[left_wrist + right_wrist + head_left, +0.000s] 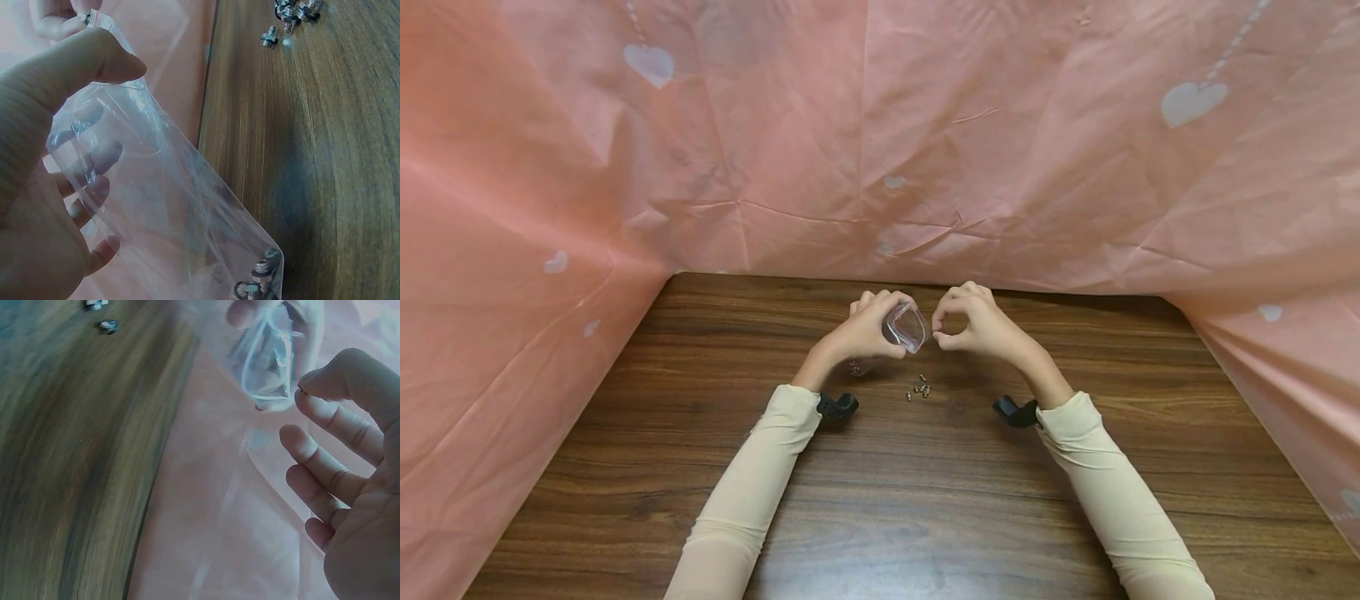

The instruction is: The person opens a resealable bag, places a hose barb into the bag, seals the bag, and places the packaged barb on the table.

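My left hand [867, 328] holds a clear zip bag [907, 327] by its top, thumb on one side and fingers on the other, so the mouth gapes. In the left wrist view, several small metal fittings [259, 273] with dark rings lie in the bag's bottom corner. Just right of the mouth is my right hand [979, 323], its thumb and index finger pinching a tiny metal fitting [302, 391], mostly covered by the fingertips. The other fingers of that hand are loosely bent. Below the hands, several loose metal fittings [923, 389] lie on the table.
A brown wood-grain table [887, 492] stretches under both arms. Pink cloth [805, 142] with pale hearts hangs behind the table and at both sides. Each wrist carries a black camera mount, one on the left [838, 407] and one on the right [1015, 411].
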Demonstrator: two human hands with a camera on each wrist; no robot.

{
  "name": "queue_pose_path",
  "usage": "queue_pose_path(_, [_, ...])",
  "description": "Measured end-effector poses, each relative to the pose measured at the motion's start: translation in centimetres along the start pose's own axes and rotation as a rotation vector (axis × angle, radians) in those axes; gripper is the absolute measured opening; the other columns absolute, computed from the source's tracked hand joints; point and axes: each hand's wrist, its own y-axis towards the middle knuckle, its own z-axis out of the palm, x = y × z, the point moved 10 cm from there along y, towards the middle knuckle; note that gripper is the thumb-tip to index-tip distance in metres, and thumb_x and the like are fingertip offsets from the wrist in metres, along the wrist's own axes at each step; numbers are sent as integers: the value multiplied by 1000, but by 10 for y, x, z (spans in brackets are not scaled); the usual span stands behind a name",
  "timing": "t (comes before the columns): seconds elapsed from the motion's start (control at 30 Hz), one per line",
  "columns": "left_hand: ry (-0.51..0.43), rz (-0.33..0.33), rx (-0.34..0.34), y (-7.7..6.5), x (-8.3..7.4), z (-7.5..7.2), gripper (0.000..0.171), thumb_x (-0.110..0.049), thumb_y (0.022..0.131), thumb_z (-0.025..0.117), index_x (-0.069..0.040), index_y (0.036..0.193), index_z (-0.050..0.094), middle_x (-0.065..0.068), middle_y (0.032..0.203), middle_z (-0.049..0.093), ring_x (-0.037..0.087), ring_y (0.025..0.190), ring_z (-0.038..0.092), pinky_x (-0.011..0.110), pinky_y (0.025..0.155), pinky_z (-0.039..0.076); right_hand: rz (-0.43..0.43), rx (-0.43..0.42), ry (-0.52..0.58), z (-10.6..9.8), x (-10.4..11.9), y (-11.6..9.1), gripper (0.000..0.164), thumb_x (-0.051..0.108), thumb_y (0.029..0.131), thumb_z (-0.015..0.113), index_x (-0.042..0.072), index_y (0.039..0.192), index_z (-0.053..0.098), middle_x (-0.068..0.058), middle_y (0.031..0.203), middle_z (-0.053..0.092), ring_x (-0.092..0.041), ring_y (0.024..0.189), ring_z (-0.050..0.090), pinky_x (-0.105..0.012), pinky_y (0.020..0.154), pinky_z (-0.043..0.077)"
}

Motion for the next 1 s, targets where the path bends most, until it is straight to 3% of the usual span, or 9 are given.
queue_pose_path(0.37, [-4, -7, -3, 0, 1, 2, 73, -24, 70, 93, -20, 132, 56, 6, 128, 59, 29, 115, 41, 52, 104, 27, 3, -46, 25, -8, 1, 4, 9, 9, 78, 75, 12, 86, 72, -6, 97, 68, -24, 94, 48, -50, 98, 28])
queue_pose_path(0.73, [-1, -21, -5, -1, 2, 0, 74, -28, 70, 94, -20, 133, 56, 6, 125, 59, 29, 115, 42, 51, 104, 27, -14, -145, 39, -11, 4, 4, 15, 4, 77, 79, 12, 86, 71, -8, 98, 69, -27, 100, 51, -53, 100, 28])
queue_pose_path(1.0, [6, -16, 2, -2, 2, 1, 72, -30, 72, 92, -21, 134, 56, 6, 127, 59, 28, 115, 42, 50, 104, 27, -19, -161, 50, -10, 5, 4, 13, 4, 79, 80, 11, 87, 72, -8, 100, 69, -26, 99, 49, -51, 99, 28])
